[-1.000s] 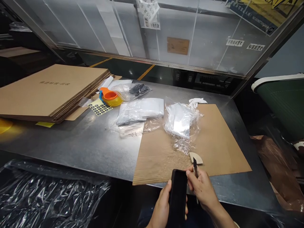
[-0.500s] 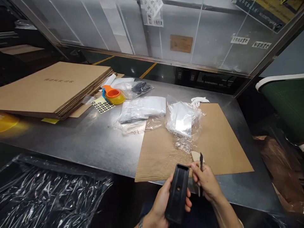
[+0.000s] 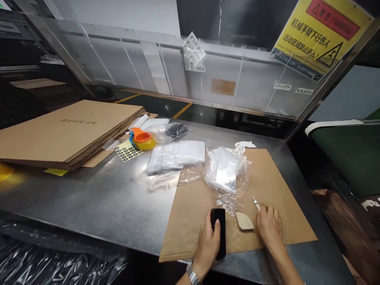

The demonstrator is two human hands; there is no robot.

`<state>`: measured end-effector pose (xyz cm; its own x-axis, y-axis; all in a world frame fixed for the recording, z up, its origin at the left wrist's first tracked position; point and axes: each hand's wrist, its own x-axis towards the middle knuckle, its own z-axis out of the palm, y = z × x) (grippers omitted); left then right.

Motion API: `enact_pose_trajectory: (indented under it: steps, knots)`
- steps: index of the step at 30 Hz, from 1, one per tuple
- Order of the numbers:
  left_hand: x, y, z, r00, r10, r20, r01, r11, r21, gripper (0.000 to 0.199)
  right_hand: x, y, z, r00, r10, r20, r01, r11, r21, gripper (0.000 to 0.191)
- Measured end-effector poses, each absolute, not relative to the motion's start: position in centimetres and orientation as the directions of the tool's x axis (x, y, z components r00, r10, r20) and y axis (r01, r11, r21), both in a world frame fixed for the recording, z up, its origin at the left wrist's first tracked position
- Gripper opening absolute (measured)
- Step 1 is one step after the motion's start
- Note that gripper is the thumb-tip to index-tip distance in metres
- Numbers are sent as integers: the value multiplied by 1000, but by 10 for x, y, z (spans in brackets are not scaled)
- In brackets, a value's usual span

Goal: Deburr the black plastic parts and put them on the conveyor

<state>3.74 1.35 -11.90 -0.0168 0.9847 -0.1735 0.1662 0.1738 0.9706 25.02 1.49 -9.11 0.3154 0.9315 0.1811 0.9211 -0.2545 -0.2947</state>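
Observation:
My left hand (image 3: 209, 241) is closed around a long black plastic part (image 3: 219, 233), its thumb lying along the near face. The part stands over the front edge of the cardboard sheet (image 3: 273, 182). Farther right, my right hand (image 3: 270, 225) is low over the sheet with its fingers curled on a slim craft knife (image 3: 255, 204). The blade end points away from me, and most of the handle is hidden under the palm. Between both hands lies a beige wedge-shaped piece (image 3: 245, 222), perhaps a sanding pad.
Clear bags with silvery sleeves (image 3: 222, 170) and flat white items (image 3: 178, 156) lie beyond my hands. A white glove (image 3: 245, 146) is at the back. To the left are tape rolls (image 3: 142, 138), a sticker sheet (image 3: 127, 151) and stacked cardboard (image 3: 68, 130). A clear panel (image 3: 166, 75) borders the metal table.
The black part has turned over, hiding its hollow side. My right hand has gone from holding the knife upright beside the part to low on the cardboard. The view has tilted up.

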Motion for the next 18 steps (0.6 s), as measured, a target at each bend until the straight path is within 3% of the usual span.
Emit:
enact_pose_trajectory:
  steps: [4,9,14,18]
  knots:
    - [51,12,-126,-33,997,-67,280,74,957,56,239,45,-77,122,966,229,957,-53,-285,30]
    - [57,17,-132,-8,999,38,453,-30,891,53,209,103,-71,-182,971,155,939,219,-266,19]
    - [39,29,-132,-63,993,104,493,-59,868,44,190,138,-81,-316,948,34,922,315,-224,23]
    - [29,35,-124,-50,989,140,426,-106,898,38,189,144,-88,-320,947,-7,918,308,-250,24]
